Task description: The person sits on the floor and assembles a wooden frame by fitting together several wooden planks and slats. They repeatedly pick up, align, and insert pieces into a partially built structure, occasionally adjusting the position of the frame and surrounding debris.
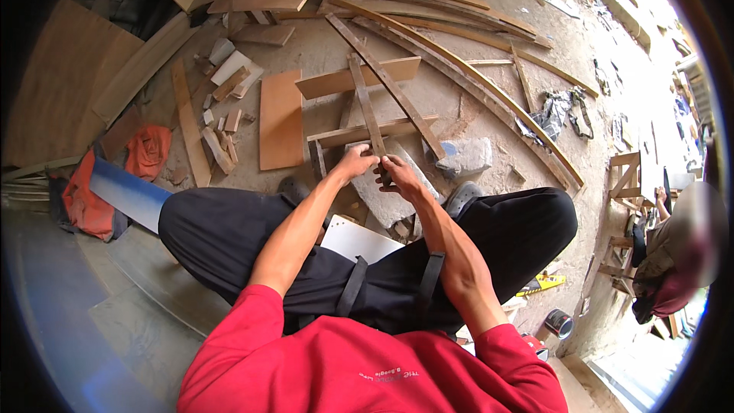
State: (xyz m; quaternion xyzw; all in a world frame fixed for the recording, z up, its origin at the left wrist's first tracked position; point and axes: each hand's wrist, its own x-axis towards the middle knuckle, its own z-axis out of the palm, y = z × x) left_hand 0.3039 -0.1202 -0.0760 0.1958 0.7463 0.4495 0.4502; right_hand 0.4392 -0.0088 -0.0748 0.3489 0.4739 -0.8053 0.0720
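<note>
A narrow wooden strip runs away from me, its near end between my two hands. My left hand pinches the left side of that end with bent fingers. From the right, my right hand closes round the same end, with the thumb on top and the fingers curled under. Below the hands lies a pale concrete block between my feet. A longer wooden strip slants from the far left down to a second grey block on the right.
An orange-brown board and wood offcuts lie to the left. Long planks curve across the far right. An orange and grey bag sits at the left. At the right edge another person is seen. A can stands nearby.
</note>
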